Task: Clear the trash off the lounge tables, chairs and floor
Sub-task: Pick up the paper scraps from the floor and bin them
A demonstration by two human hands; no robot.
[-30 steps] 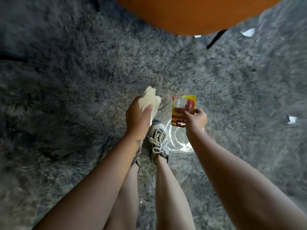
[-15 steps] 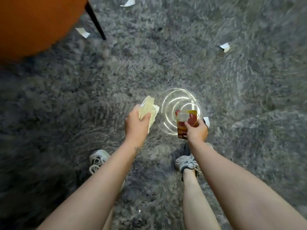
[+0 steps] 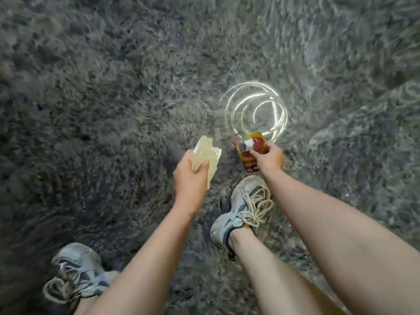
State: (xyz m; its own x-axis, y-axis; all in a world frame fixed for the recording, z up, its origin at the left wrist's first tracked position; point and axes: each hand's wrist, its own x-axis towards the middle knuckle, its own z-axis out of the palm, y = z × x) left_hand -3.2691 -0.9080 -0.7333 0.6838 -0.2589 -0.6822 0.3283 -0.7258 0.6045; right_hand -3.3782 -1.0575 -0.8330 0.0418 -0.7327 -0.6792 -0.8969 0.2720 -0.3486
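My left hand grips a crumpled pale paper wrapper, which sticks up above the fingers. My right hand holds a red and yellow snack packet by its right edge, with the packet tilted and part of it hidden behind the fingers. Both hands hang at about the same height over the shaggy grey carpet, roughly a hand's width apart.
My right shoe stands just below the hands and my left shoe is at the lower left. Bright curved light streaks show on the carpet beyond the packet. Nothing else lies on the carpet in view.
The view has swung away: the orange chair and the white paper scraps have left the frame. My feet have shifted as I walk. Both hands keep their hold.
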